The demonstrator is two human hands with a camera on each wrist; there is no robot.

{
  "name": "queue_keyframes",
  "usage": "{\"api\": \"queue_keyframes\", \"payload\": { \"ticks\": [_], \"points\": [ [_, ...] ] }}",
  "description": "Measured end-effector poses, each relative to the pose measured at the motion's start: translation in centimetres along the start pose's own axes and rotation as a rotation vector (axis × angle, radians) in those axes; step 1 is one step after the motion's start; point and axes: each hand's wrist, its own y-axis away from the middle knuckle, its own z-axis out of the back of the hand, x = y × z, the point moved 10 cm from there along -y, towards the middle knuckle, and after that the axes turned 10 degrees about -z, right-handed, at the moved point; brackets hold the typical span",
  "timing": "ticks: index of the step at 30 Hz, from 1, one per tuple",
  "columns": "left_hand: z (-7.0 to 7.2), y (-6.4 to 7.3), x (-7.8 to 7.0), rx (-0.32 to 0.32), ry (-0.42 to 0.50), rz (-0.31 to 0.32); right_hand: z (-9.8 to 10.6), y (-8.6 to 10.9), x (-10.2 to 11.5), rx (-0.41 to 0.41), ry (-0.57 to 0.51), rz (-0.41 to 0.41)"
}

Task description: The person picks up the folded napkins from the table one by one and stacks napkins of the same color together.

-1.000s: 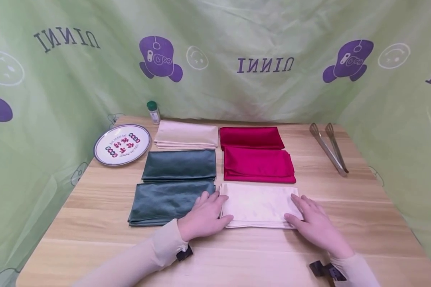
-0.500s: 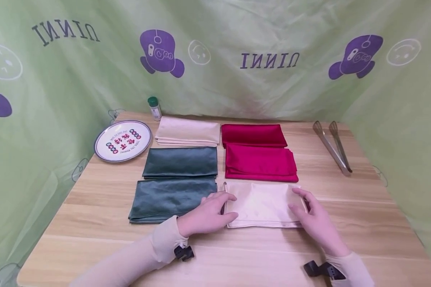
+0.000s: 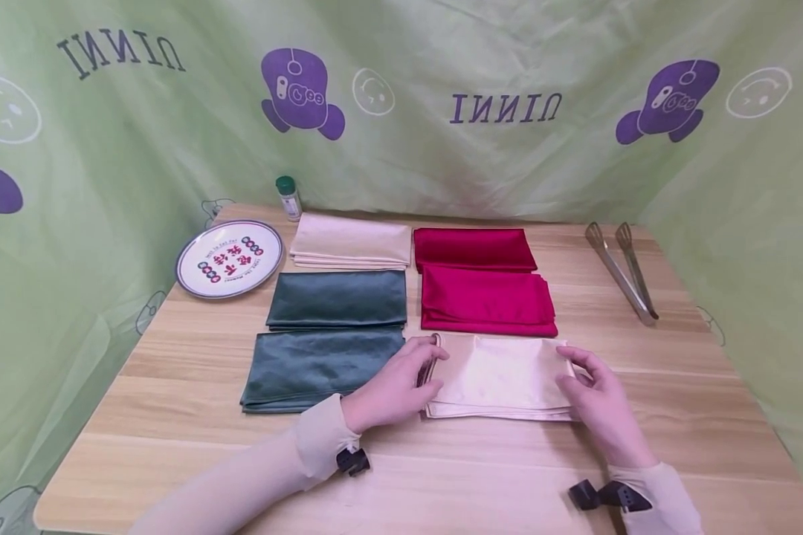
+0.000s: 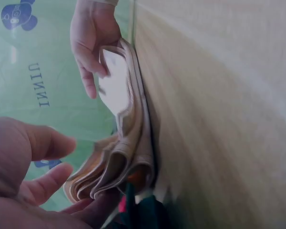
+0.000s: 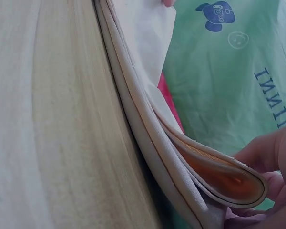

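Observation:
A folded cream satin cloth (image 3: 502,371) lies at the near right of the cloths in the head view. My left hand (image 3: 391,386) grips its left end, fingers and thumb bent round the edge. At the opposite end, my right hand (image 3: 598,401) holds the right edge the same way. In the left wrist view the stacked layers of the cream cloth (image 4: 119,162) bulge up beside the left hand (image 4: 33,167), some fingertips hidden under them. The right wrist view shows a raised, looped fold of the cloth (image 5: 214,181) against the right fingers (image 5: 262,152).
Two dark green cloths (image 3: 337,301) lie on the left, two red ones (image 3: 488,297) behind the cream cloth. Another pale folded cloth (image 3: 351,241) is at the back. A plate (image 3: 230,260), a green-capped bottle (image 3: 289,200) and metal tongs (image 3: 622,271) stand or lie around them on the wooden table (image 3: 194,364).
The cream cloth has shifted slightly right, and its ends have been lifted from flat. My fingers have gone from resting on its edges to curling round them. The camera view has shifted a little.

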Motion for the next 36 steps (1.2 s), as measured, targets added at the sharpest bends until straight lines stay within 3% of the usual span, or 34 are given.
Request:
{"api": "queue_keyframes", "payload": {
  "ticks": [10,18,21,24,29,36],
  "points": [
    [0.6,-0.9,1.9,-0.085,0.1,0.055,-0.1,-0.2,0.9,0.007,-0.115,0.016],
    [2.7,-1.0,1.3,-0.144,0.219,0.046,-1.1,0.0,4.5,0.006,0.002,0.079],
    [4.5,-0.9,1.1,-0.171,0.245,0.043,-1.7,0.0,6.3,-0.01,0.09,0.126],
    [7.1,-0.6,1.9,-0.23,0.248,0.042,-3.1,-0.9,8.2,0.0,0.128,0.17],
    [12.0,-0.1,4.1,-0.326,0.214,0.052,-6.9,-3.6,10.3,0.081,0.093,0.202],
    [18.0,-0.1,8.4,-0.384,0.122,0.073,-12.4,-8.5,13.1,0.093,0.123,0.227]
  ]
}}
